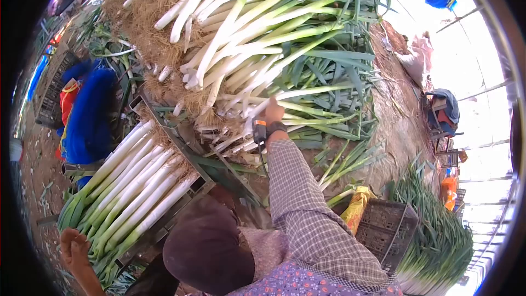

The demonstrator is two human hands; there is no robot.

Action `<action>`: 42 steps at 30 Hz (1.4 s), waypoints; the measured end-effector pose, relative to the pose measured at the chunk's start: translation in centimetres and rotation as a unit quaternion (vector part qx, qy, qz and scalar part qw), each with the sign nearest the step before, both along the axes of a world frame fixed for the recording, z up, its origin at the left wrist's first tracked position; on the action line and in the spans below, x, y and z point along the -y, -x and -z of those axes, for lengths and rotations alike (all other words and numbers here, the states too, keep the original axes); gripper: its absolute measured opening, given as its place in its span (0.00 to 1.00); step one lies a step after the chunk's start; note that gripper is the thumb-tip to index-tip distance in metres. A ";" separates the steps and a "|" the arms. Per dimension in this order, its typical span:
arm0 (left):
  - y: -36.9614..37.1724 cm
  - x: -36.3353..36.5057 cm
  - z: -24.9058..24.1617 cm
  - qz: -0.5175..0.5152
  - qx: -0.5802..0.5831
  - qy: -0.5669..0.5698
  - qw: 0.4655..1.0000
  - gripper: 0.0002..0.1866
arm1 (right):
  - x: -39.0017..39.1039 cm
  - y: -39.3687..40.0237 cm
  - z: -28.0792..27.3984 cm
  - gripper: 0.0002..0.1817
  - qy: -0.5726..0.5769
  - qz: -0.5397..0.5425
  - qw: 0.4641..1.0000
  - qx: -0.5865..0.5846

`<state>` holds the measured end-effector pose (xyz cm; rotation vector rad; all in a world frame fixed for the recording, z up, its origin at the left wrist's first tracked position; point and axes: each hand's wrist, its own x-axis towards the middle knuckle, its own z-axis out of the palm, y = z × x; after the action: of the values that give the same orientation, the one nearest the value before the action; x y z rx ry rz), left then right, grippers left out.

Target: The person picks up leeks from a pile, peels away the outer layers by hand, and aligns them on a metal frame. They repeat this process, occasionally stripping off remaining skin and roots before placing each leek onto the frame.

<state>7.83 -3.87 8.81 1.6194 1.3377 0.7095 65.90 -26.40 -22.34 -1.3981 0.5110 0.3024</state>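
A big pile of leeks (235, 49) lies across the upper middle, white roots to the left and green leaves to the right. My right hand (274, 112), below a plaid sleeve and a dark wristband, is closed around a leek stalk at the pile's lower edge. A small black and orange device (259, 130) sits beside that wrist. More leeks (131, 181) lie side by side in a metal rack (186, 197) at the lower left. Near their green ends my left hand (75, 246) is raised with fingers loosely curled, holding nothing visible.
A dark plastic crate (383, 230) with a yellow bag (356, 208) stands at the lower right, beside another leek heap (433, 230). Blue netting (90, 115) and a grey crate (53, 87) are at the left. A dark rounded cloth shape (205, 241) fills the bottom middle.
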 end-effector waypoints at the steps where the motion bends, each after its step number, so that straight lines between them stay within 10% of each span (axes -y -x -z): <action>1: 0.8 -0.1 0.2 -0.005 -0.001 0.007 1.000 0.16 | -0.2 0.2 -1.2 0.23 0.019 0.044 0.998 0.032; 7: 3.8 0.8 1.5 -0.023 0.078 0.057 0.995 0.17 | 10.5 12.2 -12.1 0.10 -0.382 -0.046 0.923 0.011; 13: 3.6 0.3 2.9 0.017 0.215 0.094 0.972 0.15 | 17.8 9.1 -10.7 0.10 -0.586 0.035 0.809 -0.027; 14: 4.6 -0.3 2.8 0.014 0.243 0.108 0.964 0.15 | 17.3 9.2 -12.4 0.08 -0.465 -0.035 0.882 0.076; 17: 5.5 0.5 2.1 -0.036 0.348 0.121 0.929 0.15 | 12.7 11.7 -23.6 0.10 -0.696 -0.117 0.709 -0.018; 19: 8.3 -0.1 3.5 -0.034 0.367 0.140 0.919 0.13 | 8.8 15.3 -30.5 0.12 -0.598 -0.146 0.786 0.061; 22: 9.2 0.8 2.7 -0.088 0.337 0.114 0.930 0.11 | 2.5 19.9 -35.2 0.15 -0.652 -0.359 0.662 0.086; 27: 9.7 1.5 1.8 -0.098 0.310 0.070 0.943 0.09 | -7.9 29.5 -35.2 0.18 -0.316 -0.518 0.753 0.256; 31: 9.1 1.6 1.5 -0.095 0.321 0.037 0.942 0.09 | -13.1 33.8 -26.0 0.14 -0.138 -0.656 0.654 0.352; 36: 8.2 2.1 1.6 -0.073 0.264 0.015 0.962 0.09 | -12.9 34.2 -16.4 0.24 0.191 -0.715 0.265 0.618; 42: 8.5 1.5 7.0 -0.002 -0.057 -0.131 0.990 0.10 | -11.9 30.3 -15.0 0.23 0.133 -0.709 0.337 0.605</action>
<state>-0.63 -5.42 1.77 1.8903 1.3735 0.8341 35.57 -14.49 -7.38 -1.5567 -2.2088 0.4086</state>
